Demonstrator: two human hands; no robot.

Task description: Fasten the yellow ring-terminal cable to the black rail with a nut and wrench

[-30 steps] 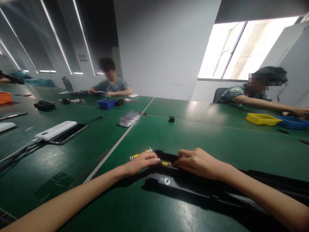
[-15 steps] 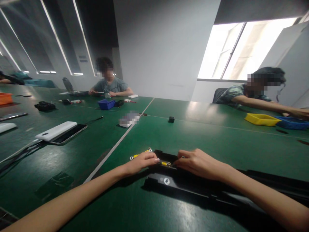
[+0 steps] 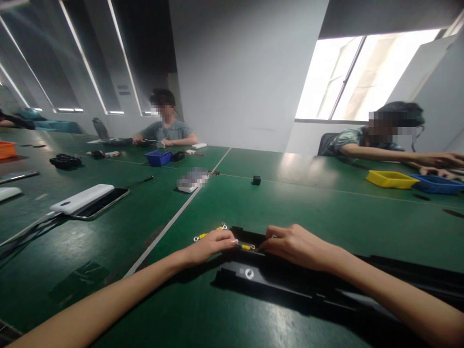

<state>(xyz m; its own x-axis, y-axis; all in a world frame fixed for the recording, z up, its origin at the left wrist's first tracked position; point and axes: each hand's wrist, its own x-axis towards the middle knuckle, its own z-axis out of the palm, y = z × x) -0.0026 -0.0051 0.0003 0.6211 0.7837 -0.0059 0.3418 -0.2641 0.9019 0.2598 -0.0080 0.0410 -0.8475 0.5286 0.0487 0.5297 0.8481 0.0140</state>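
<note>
My left hand (image 3: 213,244) is closed in a pinch at the left end of a long black channel-shaped housing (image 3: 250,236). From its fingertips a short yellow lead with a metal ring terminal (image 3: 247,247) points right, inside the channel. Beyond that hand, two more yellow ring-terminal ends (image 3: 203,236) stick out over the table. My right hand (image 3: 290,243) reaches into the same channel with bent fingers pressed together; its fingertips are hidden, so what they grip cannot be made out. Nearer to me lies a second black strip (image 3: 275,280) with a round pale spot.
A small black block (image 3: 256,180) lies ahead on the green table (image 3: 174,299). At left are a white power bank (image 3: 85,197) and a phone (image 3: 105,204). Blue (image 3: 158,157) and yellow (image 3: 391,179) bins stand near two people seated opposite.
My hands keep almost the same pose in the channel. The view has shifted slightly. At right, the other person's hands have moved a little above the blue bin.
</note>
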